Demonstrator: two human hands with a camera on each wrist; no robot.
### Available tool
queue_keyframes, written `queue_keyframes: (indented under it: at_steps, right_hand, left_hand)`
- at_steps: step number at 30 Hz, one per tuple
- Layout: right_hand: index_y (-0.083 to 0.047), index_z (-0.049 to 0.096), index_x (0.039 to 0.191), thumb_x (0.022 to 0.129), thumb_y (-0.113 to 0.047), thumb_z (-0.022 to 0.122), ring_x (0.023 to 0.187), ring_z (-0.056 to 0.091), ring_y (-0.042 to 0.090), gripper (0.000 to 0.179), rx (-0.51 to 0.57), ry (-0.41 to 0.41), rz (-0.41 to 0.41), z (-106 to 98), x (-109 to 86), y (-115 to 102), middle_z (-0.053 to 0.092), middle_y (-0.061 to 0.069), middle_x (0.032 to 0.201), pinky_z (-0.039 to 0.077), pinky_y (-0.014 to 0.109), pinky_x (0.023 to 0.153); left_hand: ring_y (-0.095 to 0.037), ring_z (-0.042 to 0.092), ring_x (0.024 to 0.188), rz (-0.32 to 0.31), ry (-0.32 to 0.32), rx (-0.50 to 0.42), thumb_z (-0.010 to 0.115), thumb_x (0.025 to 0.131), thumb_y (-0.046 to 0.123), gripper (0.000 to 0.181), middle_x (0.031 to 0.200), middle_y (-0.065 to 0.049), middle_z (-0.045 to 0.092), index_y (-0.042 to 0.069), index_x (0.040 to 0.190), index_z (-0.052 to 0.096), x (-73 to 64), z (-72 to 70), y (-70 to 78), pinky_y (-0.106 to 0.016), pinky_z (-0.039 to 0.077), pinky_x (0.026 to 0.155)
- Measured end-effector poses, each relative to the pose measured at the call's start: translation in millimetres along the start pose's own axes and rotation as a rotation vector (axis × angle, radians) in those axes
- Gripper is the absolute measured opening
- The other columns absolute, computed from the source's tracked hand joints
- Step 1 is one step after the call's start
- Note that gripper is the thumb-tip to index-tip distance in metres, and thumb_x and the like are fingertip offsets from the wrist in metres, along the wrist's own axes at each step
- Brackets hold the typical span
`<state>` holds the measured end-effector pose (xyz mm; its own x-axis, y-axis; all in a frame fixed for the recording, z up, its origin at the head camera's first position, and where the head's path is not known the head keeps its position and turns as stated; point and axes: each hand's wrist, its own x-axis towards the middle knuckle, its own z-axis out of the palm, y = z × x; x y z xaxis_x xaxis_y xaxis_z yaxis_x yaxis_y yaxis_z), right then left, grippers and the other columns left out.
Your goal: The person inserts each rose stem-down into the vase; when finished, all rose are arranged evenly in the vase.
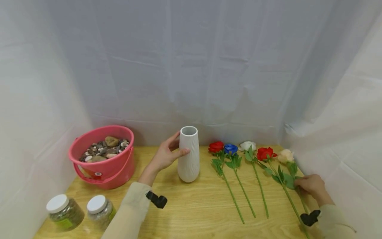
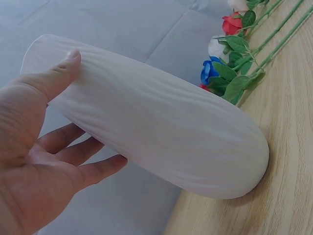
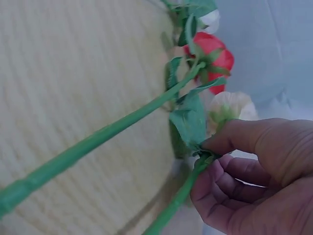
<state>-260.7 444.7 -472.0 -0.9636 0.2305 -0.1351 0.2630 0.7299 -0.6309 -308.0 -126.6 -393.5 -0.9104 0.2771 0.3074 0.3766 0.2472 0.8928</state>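
Note:
A white vase (image 1: 191,162) with a rippled surface stands upright on the wooden table, its mouth facing up. My left hand (image 1: 165,154) holds it near the top, thumb on the front and fingers behind, as the left wrist view of the vase (image 2: 156,127) also shows. At the far right, my right hand (image 1: 311,186) pinches the stem of a cream artificial rose (image 1: 285,156) just below its leaves. In the right wrist view the thumb and fingers meet on that green stem (image 3: 178,198). A red rose (image 1: 265,153) lies right beside it.
Left of the pinched stem lie a white rose (image 1: 247,146), a blue rose (image 1: 230,149) and another red rose (image 1: 216,146). A pink bucket (image 1: 119,169) of stones stands at the back left. Two white-lidded jars (image 1: 67,212) are in front of it. White sheeting encloses the table.

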Motion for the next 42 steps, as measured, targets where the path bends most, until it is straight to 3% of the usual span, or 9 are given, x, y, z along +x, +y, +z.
queue_keyframes:
  at_steps: [4, 6, 9, 11, 15, 28, 33, 36, 42]
  right_hand:
    - [-0.001, 0.074, 0.076, 0.096, -0.021, 0.064, 0.059, 0.055, 0.016, 0.03, 0.004, 0.011, -0.003, -8, -1.8, -13, 0.062, -0.003, 0.057, 0.045, 0.03, 0.062]
    - [0.004, 0.073, 0.085, 0.1, -0.023, 0.061, 0.063, 0.056, 0.014, 0.032, 0.036, 0.019, -0.002, -13, -2.9, -24, 0.065, 0.002, 0.064, 0.048, 0.033, 0.064]
    - [0.018, 0.066, 0.114, 0.102, -0.023, 0.06, 0.074, 0.064, 0.012, 0.043, 0.083, 0.026, -0.026, -18, -4.7, -41, 0.072, 0.027, 0.093, 0.057, 0.034, 0.069]
    - [0.025, 0.053, 0.133, 0.103, -0.022, 0.058, 0.083, 0.07, 0.012, 0.056, 0.122, 0.023, -0.046, -19, -5.8, -53, 0.063, 0.042, 0.122, 0.063, 0.036, 0.074]
    - [0.029, 0.04, 0.143, 0.104, -0.017, 0.055, 0.09, 0.072, 0.013, 0.062, 0.208, 0.017, -0.08, -13, -6.2, -75, 0.042, 0.05, 0.145, 0.065, 0.03, 0.078]
    - [0.02, 0.04, 0.15, 0.103, -0.018, 0.057, 0.078, 0.061, -0.008, 0.063, 0.363, 0.095, -0.216, 12, -10.7, -154, 0.06, 0.032, 0.134, 0.06, 0.018, 0.073]
    - [0.018, 0.042, 0.15, 0.103, -0.017, 0.058, 0.078, 0.063, -0.004, 0.061, 0.444, 0.1, -0.246, 21, -13.8, -188, 0.06, 0.028, 0.129, 0.058, 0.016, 0.07]
    - [0.015, 0.046, 0.148, 0.103, -0.016, 0.059, 0.08, 0.067, -0.002, 0.056, 0.514, 0.097, -0.259, 24, -17.4, -208, 0.06, 0.011, 0.118, 0.061, 0.017, 0.074]
    - [0.01, 0.05, 0.145, 0.102, -0.015, 0.062, 0.084, 0.07, 0.002, 0.051, 0.685, 0.08, -0.249, 28, -23.4, -243, 0.062, -0.005, 0.103, 0.063, 0.019, 0.077]
  left_hand:
    - [-0.044, 0.058, 0.139, 0.0, -0.001, -0.003, 0.082, 0.093, 0.013, 0.088, 0.153, -0.027, 0.056, 0.009, 0.166, 0.033, -0.4, 0.0, -0.9, -0.06, 0.045, 0.117]
    - [-0.044, 0.057, 0.139, 0.0, -0.001, -0.004, 0.082, 0.093, 0.012, 0.088, 0.153, -0.027, 0.055, 0.009, 0.166, 0.033, -0.3, 0.1, -1.2, -0.06, 0.045, 0.117]
    - [-0.045, 0.057, 0.139, 0.001, 0.001, -0.007, 0.082, 0.093, 0.012, 0.088, 0.153, -0.027, 0.055, 0.009, 0.166, 0.033, 0.2, 0.4, -1.4, -0.061, 0.045, 0.117]
    - [-0.044, 0.057, 0.14, 0.001, 0.001, -0.005, 0.082, 0.093, 0.012, 0.088, 0.153, -0.027, 0.055, 0.009, 0.166, 0.032, 0.5, 0.6, -1.3, -0.061, 0.044, 0.117]
    - [-0.044, 0.057, 0.139, -0.005, 0.002, -0.004, 0.082, 0.093, 0.011, 0.088, 0.152, -0.027, 0.056, 0.009, 0.166, 0.032, 0.5, 0.3, -1.1, -0.06, 0.044, 0.117]
    - [-0.047, 0.055, 0.141, -0.016, -0.004, -0.013, 0.08, 0.095, 0.01, 0.088, 0.153, -0.029, 0.053, 0.007, 0.166, 0.03, 0.5, 0.1, 0.2, -0.063, 0.041, 0.119]
    - [-0.047, 0.053, 0.143, -0.033, -0.01, -0.021, 0.079, 0.095, 0.012, 0.088, 0.156, -0.029, 0.051, 0.008, 0.167, 0.029, 1.0, 0.6, 1.2, -0.062, 0.04, 0.119]
    - [-0.046, 0.052, 0.144, -0.049, -0.011, -0.019, 0.08, 0.095, 0.014, 0.089, 0.158, -0.027, 0.05, 0.01, 0.168, 0.028, 1.2, 1.2, 1.7, -0.06, 0.041, 0.12]
    - [-0.046, 0.052, 0.144, -0.04, -0.013, -0.014, 0.079, 0.095, 0.013, 0.088, 0.158, -0.027, 0.05, 0.01, 0.168, 0.028, 1.9, 0.6, 0.8, -0.06, 0.042, 0.12]
